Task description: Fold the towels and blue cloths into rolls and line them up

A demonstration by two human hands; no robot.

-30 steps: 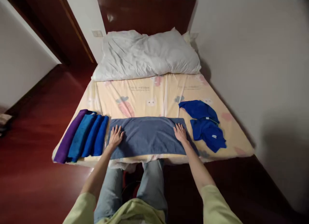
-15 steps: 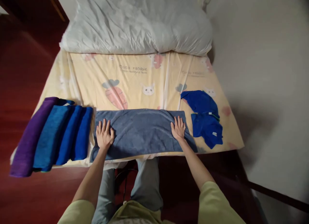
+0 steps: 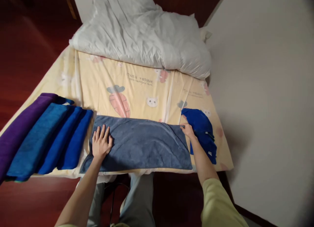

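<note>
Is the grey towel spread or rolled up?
Spread: the grey towel lies as a wide, creased rectangle, the left hand flat on it. Whether it is doubled, I cannot tell.

The bed (image 3: 137, 98) wears a pale-yellow sheet printed with carrots and rabbits. Directly on it, a blue-grey towel (image 3: 144, 143) lies flat from beneath the left grip (image 3: 101, 144) to the right grip (image 3: 187, 130). Left of the left grip, a purple towel (image 3: 26, 125), a teal-blue towel (image 3: 39, 142) and two royal-blue towels (image 3: 61, 140) lie in narrow lengths. Crumpled royal-blue cloth (image 3: 202, 121) sits just right of the right grip; puffy white bedding (image 3: 147, 40) lies beyond both.
</note>
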